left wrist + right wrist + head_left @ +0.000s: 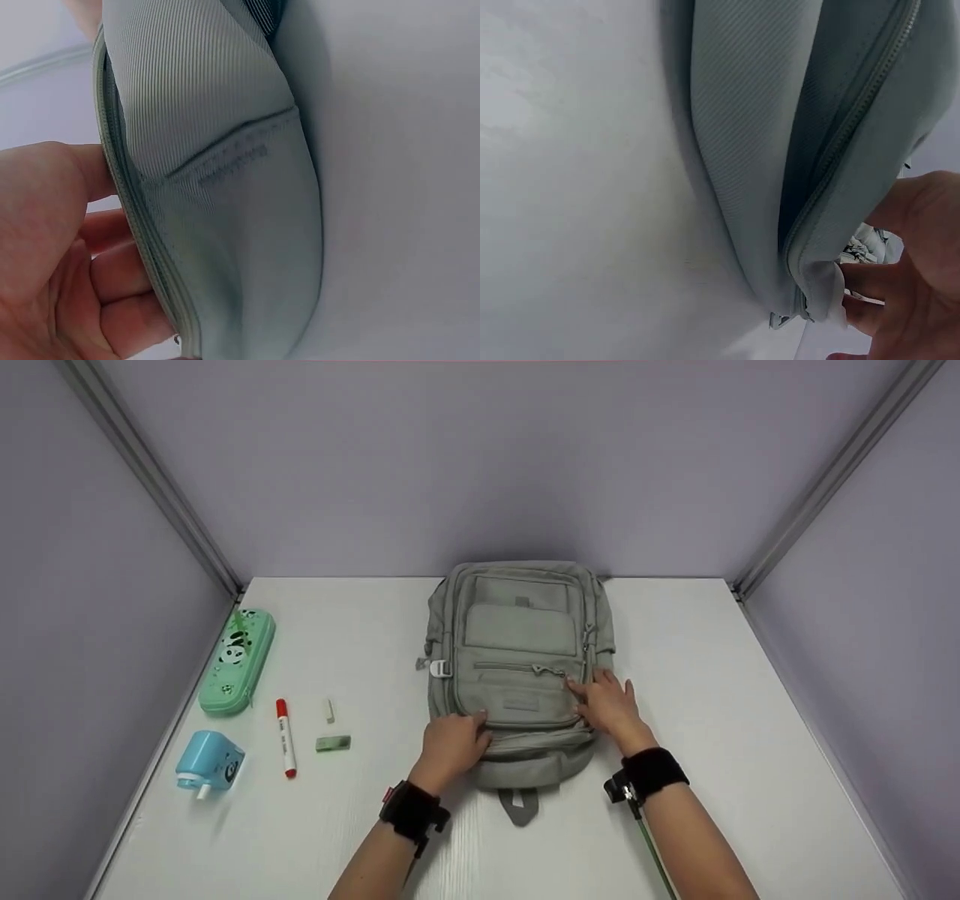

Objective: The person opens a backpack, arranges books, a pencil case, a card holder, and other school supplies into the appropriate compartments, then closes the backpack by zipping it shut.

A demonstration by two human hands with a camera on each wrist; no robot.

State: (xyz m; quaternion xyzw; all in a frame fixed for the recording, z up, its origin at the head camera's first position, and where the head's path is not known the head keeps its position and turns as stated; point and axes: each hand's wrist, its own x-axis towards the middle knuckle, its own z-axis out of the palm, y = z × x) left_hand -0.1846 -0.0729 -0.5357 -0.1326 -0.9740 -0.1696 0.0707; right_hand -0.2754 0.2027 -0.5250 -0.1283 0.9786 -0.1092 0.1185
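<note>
A grey-green backpack (520, 630) lies on its back with its front panel up and its top loop towards me. At the panel's lower left corner my left hand (448, 746) holds the edge; the left wrist view shows its curled fingers (124, 274) against the zippered rim (142, 225). My right hand (611, 706) is on the lower right side, with its thumb on the panel. In the right wrist view the right hand's fingers (870, 281) pinch the zippered edge (821, 262). Beside that edge, the zip gapes partly open.
On the left of the white table (360, 825) are a green panda pencil case (240, 664), a blue pencil sharpener (210, 759), a red-capped marker (285, 739), a small pale stick-like piece (329, 710) and a green eraser-like block (332, 743). Grey panels (487, 465) enclose the table.
</note>
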